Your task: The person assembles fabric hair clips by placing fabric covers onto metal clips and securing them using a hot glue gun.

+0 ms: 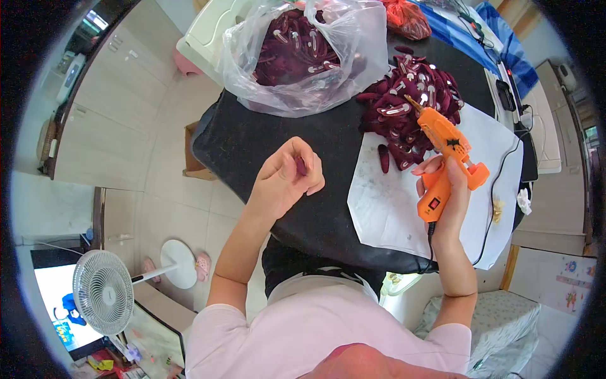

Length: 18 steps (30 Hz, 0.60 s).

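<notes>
My right hand [451,189] is wrapped round an orange hot glue gun [445,136], whose brass nozzle points up and left at a heap of dark red fabric-covered hair clips [410,95]. Over the black tabletop, my left hand [290,170] has its fingers curled round one small dark red hair clip [301,166], mostly hidden by the fingers. One loose dark red piece [383,158] lies at the heap's lower left edge, on the white paper sheet [385,208]. Metal clip parts show on many pieces in the heap.
A clear plastic bag [240,82] full of similar clips stands at the table's far left. Behind the heap lies a red plastic bag [409,19]. The glue gun's black cord [499,183] runs over the paper. A white fan [104,292] stands on the floor at left.
</notes>
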Available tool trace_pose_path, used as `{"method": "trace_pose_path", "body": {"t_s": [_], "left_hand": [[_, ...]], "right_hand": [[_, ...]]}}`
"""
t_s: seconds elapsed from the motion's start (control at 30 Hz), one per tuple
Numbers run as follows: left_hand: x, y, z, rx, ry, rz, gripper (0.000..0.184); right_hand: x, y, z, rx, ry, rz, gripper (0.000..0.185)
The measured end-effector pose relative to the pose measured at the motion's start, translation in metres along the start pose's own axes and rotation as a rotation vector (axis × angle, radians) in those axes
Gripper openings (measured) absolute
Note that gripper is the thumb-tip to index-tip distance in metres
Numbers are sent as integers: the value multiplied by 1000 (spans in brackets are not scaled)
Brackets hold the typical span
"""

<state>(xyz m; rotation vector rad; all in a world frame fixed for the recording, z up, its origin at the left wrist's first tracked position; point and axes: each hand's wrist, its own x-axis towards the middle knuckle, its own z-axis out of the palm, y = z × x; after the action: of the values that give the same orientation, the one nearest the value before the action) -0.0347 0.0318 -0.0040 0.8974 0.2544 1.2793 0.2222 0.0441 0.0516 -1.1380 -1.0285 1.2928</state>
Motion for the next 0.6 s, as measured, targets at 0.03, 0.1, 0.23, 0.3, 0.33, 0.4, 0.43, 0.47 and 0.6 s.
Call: {"method": "trace_pose_path", "body": {"t_s": [0.03, 0.1, 0.23, 0.3, 0.33, 0.4, 0.43, 0.47, 0.6], "left_hand": [[0, 0, 0, -1, -4, 2, 36], [-1, 1, 1, 29, 3, -1, 35], [0, 2, 2, 37, -23, 14, 31], [0, 2, 2, 88, -7, 36, 31], [0, 2, 2, 114, 2, 47, 31], [0, 2, 0, 147, 8, 74, 31], [-1, 2, 0, 163, 11, 87, 31], [-1, 3, 1, 180, 43, 99, 31], [0, 5, 8, 224, 123, 163, 32]], "right_hand": [[0, 0, 0, -2, -9, -5, 34], [0, 1, 0, -11, -24, -11, 35], [0, 1, 2, -13, -30, -22, 35], [0, 0, 1, -20, -41, -8, 35], [0, 0, 1, -23, -46, -1, 35], [0, 2, 1, -1, -33, -10, 35], [0, 3, 2, 10, -26, -15, 35], [0, 3, 3, 6, -16, -13, 35], [0, 4, 4, -5, -2, -4, 35]]}}
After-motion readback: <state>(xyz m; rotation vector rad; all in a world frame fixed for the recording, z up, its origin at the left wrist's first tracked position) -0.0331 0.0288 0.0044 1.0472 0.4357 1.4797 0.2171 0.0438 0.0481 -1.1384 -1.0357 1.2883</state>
